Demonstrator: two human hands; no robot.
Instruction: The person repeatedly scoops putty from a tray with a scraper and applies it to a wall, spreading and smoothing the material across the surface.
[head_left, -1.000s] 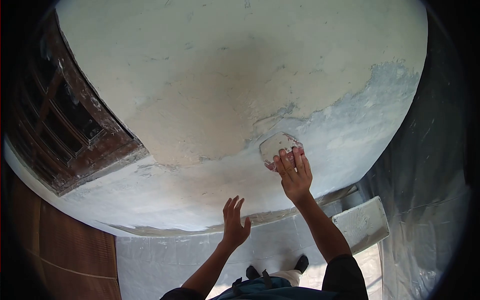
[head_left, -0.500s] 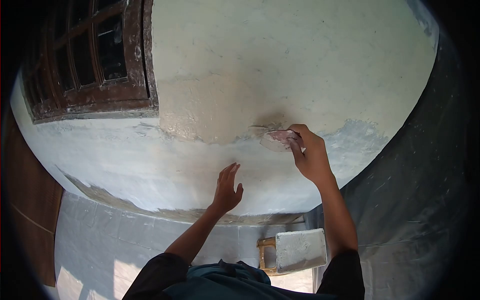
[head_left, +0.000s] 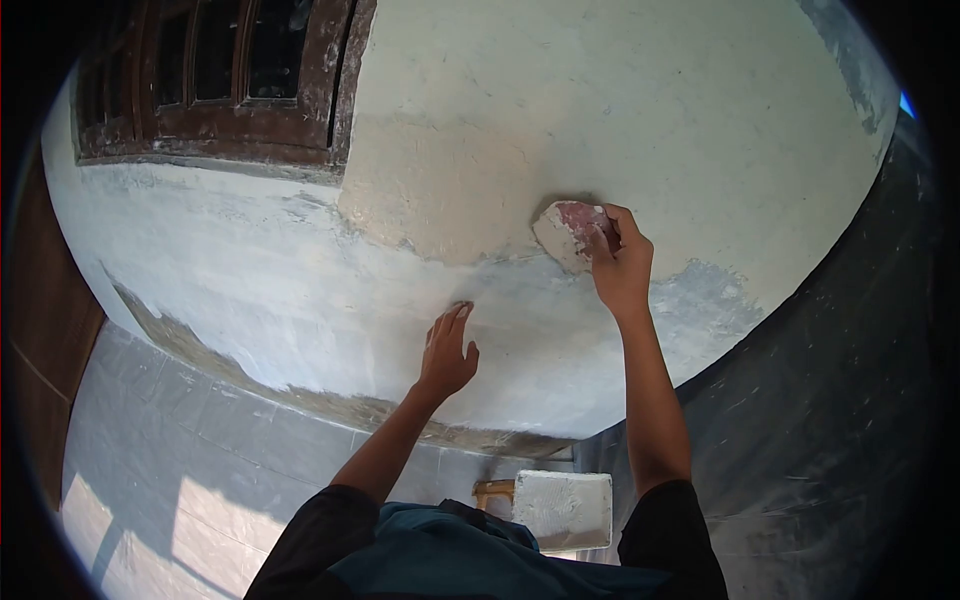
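My right hand grips a flat, reddish scraper smeared with pale paste, held against the wall. Around the scraper, a beige coated patch meets the whiter lower band of the wall. Lower and to the left, my left hand has its fingers stretched up and thumb apart, fingertips at the white surface, holding nothing. A rectangular tray of whitish paste stands below, between my arms.
A brown wooden window is at the upper left. Beneath the tray is a yellowish stool. Grey floor tiles run along the wall's base. Dark sheeting hangs at the right, and a brown panel stands at the far left.
My right hand has moved the scraper up the wall and turned it, so more of its face shows. The view has shifted; my left hand keeps nearly the same pose.
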